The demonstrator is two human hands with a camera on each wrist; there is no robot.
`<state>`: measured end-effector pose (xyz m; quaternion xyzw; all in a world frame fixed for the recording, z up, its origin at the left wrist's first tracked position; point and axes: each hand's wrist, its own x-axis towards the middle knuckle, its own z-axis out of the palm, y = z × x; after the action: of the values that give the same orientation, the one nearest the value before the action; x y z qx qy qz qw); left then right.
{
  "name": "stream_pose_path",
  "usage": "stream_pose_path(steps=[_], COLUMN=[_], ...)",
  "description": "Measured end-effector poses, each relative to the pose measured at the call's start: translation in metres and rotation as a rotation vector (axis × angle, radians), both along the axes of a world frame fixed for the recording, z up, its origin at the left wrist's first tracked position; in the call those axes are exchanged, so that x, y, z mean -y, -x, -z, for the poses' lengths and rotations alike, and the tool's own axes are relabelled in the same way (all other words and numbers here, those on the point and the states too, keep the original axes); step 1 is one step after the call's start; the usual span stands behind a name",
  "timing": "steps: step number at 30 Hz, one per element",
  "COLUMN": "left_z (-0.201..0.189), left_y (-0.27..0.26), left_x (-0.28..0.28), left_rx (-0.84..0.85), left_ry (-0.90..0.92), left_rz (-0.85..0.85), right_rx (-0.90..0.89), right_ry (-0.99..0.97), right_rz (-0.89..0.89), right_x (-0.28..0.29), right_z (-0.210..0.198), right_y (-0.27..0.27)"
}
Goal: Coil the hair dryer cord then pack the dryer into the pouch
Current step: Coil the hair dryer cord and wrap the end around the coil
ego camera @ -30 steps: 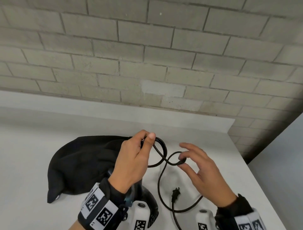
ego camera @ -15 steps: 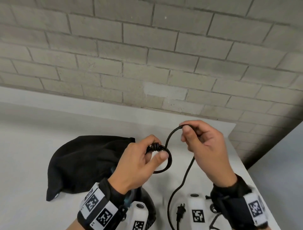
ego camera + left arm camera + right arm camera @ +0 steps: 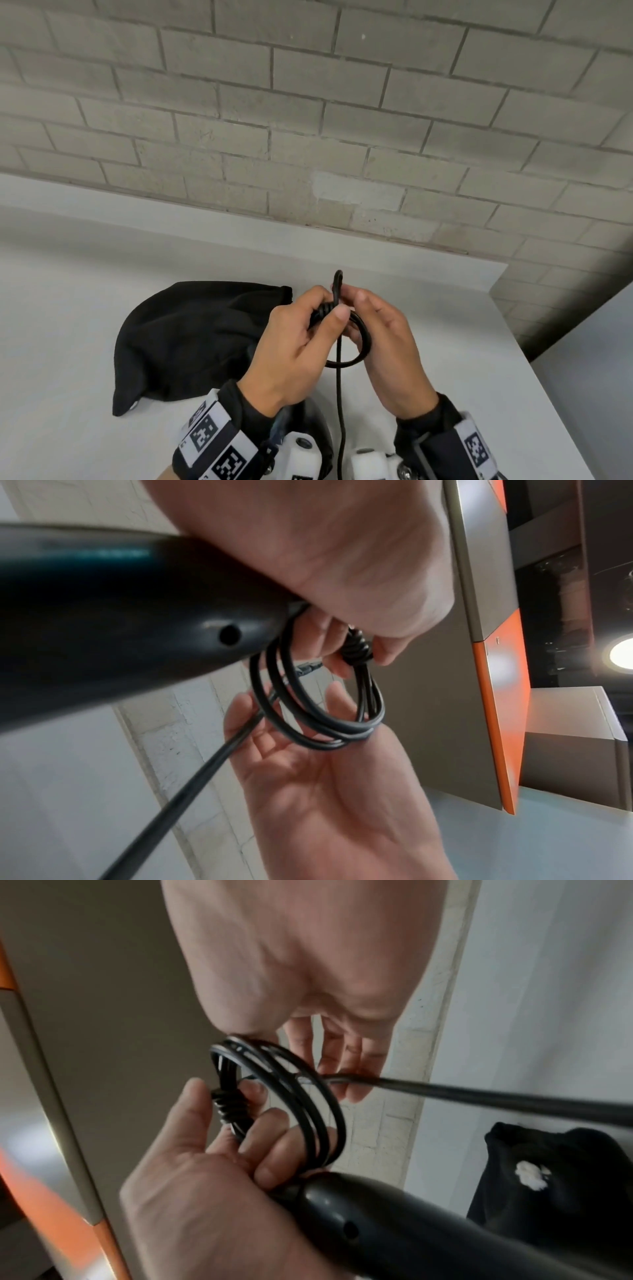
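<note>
My left hand (image 3: 329, 315) holds a small coil of black cord (image 3: 363, 342) above the table and pinches it where turns of cord bind it (image 3: 356, 653). The black dryer handle (image 3: 120, 628) lies under that palm; its body (image 3: 317, 431) shows below the wrist. My right hand (image 3: 352, 301) is pressed against the coil, fingers curled over the free cord, which arches up between the hands (image 3: 338, 277). The cord tail (image 3: 339, 411) hangs straight down out of view. The black pouch (image 3: 191, 335) lies flat on the table, left of the hands.
The white table (image 3: 68, 342) runs to a grey brick wall (image 3: 308, 120) behind. Its right edge (image 3: 534, 377) drops off close to my right hand. In the left wrist view an orange and grey panel (image 3: 496, 696) stands to the side.
My right hand has come down and left with the cord and now meets my left hand at the coil. The raised cord arch has shrunk to a short hump.
</note>
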<state>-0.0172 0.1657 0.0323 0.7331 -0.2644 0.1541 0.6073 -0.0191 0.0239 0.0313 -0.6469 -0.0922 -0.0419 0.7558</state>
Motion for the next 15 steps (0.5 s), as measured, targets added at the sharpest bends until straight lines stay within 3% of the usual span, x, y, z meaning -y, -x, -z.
stream_pose_path(steps=[6, 15], left_z=[-0.001, -0.001], left_y=[-0.005, -0.008], left_x=[-0.003, 0.003], left_rx=[-0.11, -0.148], left_ry=[0.062, -0.029], left_rz=[-0.053, -0.088], right_rx=[-0.027, -0.06], right_ry=[-0.143, -0.161], right_rz=[-0.038, 0.029], right_x=[0.006, 0.004], right_z=[0.012, 0.007], right_y=[0.018, 0.023])
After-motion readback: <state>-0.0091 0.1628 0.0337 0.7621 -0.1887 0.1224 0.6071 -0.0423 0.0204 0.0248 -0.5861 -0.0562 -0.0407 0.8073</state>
